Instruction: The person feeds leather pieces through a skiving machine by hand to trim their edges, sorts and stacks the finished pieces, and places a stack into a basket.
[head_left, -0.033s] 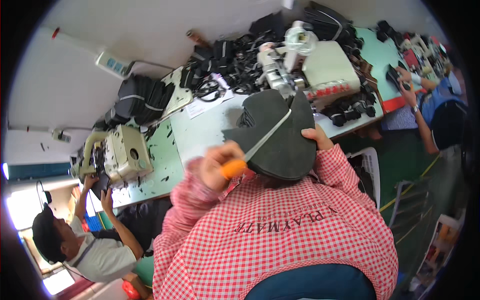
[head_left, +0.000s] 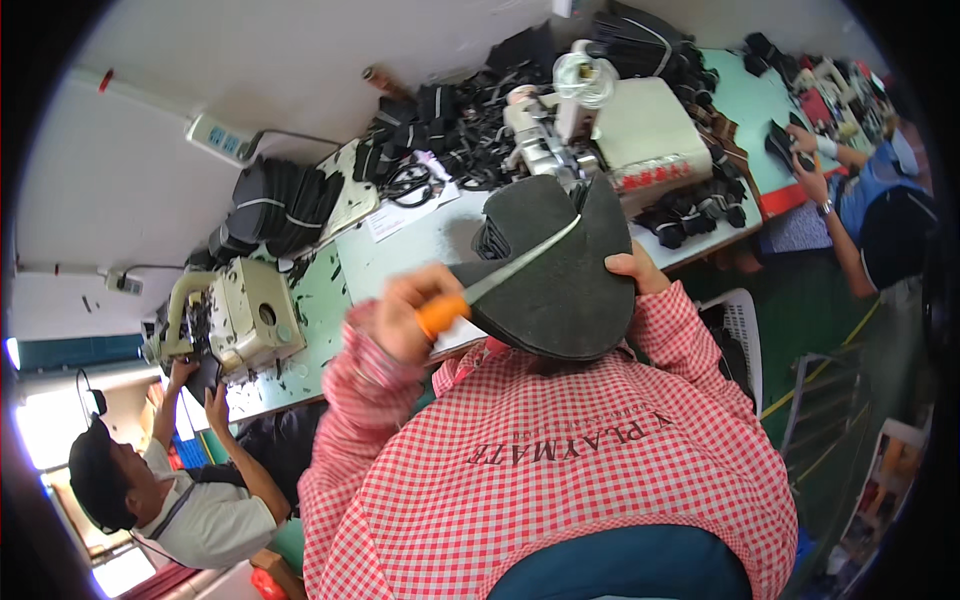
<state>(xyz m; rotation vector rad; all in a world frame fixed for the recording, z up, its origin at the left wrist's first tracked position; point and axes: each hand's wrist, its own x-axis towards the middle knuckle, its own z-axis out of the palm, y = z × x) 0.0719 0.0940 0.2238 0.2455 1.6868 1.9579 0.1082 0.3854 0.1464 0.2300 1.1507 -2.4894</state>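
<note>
A stack of black, curved cut pieces [head_left: 570,300] is held up in front of my chest, a notch in its left side showing the layered edges. My right hand [head_left: 642,272] grips its right edge, thumb on top and fingers hidden beneath. Left of the stack, my left hand [head_left: 402,312] is blurred but closed around an orange handle [head_left: 441,317]. From that handle a narrow pale grey strip [head_left: 525,262] runs slantwise over the top piece to its upper right. Whether the strip is a blade or a stretched band, I cannot tell.
Behind the stack is a sewing machine [head_left: 650,130] on a pale table [head_left: 350,250], amid black scraps. Banded black stacks [head_left: 280,205] lie at the left. One person works at another machine [head_left: 255,310], left; another handles a dark piece [head_left: 780,148], right. A white basket [head_left: 745,340] stands at my right.
My left hand has moved left and slightly up with the orange handle, away from the stack's lower edge. My right hand keeps its grip on the stack.
</note>
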